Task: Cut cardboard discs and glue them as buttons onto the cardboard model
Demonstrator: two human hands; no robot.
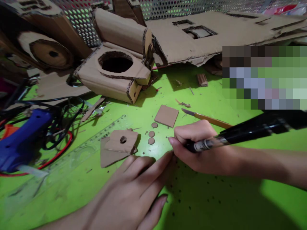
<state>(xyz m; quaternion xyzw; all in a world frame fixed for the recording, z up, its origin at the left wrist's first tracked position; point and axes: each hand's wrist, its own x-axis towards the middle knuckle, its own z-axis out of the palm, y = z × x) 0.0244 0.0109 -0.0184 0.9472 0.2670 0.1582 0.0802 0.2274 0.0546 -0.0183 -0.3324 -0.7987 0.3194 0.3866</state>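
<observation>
My right hand (196, 143) grips a black pen-like tool (251, 127) with a shiny collar near its front; the tip is hidden by my fingers. Stretched flat on the green table, my left hand (136, 188) has its longest fingers reaching to the right hand's fingertips, thumb apart. Whatever lies under those fingertips cannot be made out. Just beyond are several small cardboard discs (151, 134) and a square cardboard piece (166, 115). A cardboard scrap with a round hole (130, 140) lies on another scrap beyond my left hand.
A craft knife (206, 118) lies beyond my right hand. At left are a blue glue gun (26, 137), tangled cables and a clear ruler (83, 153). Cardboard constructions (115, 76) and a large cut cardboard sheet (168, 38) stand behind. A blurred-out patch covers the right side.
</observation>
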